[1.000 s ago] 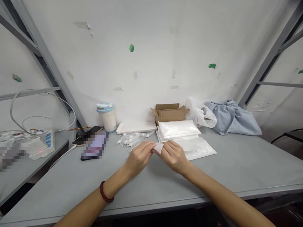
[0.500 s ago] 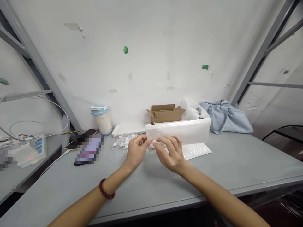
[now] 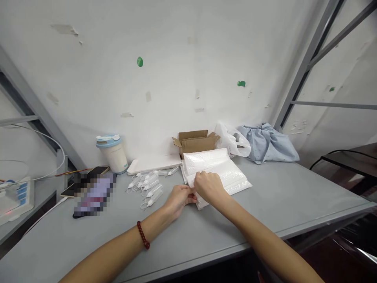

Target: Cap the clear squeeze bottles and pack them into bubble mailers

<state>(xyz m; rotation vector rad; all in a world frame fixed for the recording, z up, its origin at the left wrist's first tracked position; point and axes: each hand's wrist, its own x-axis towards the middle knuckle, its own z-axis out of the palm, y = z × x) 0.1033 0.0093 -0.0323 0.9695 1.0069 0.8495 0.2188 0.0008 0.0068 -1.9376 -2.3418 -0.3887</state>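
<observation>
White bubble mailers [image 3: 232,173] lie overlapping on the grey table [image 3: 265,196]. At their near left corner, my left hand [image 3: 181,198] pinches the edge of a white bubble mailer between thumb and fingers. My right hand [image 3: 209,184] is closed in a fist right beside it, over the mailer; what its fingers hold is hidden beneath them. Left of the hands is a loose pile of small clear tubes [image 3: 150,184] with string loops and white tips.
An open cardboard box [image 3: 196,145], a white plastic bag [image 3: 232,139] and a blue cloth bundle [image 3: 268,143] stand along the wall. A lidded cup [image 3: 113,155], flat white sheets [image 3: 153,163] and phones [image 3: 96,194] sit at the left.
The upper mailer was standing upright and now lies lower and flatter. Both hands have come down and nearer, and the right hand's fingers have curled in. The view has shifted to the right.
</observation>
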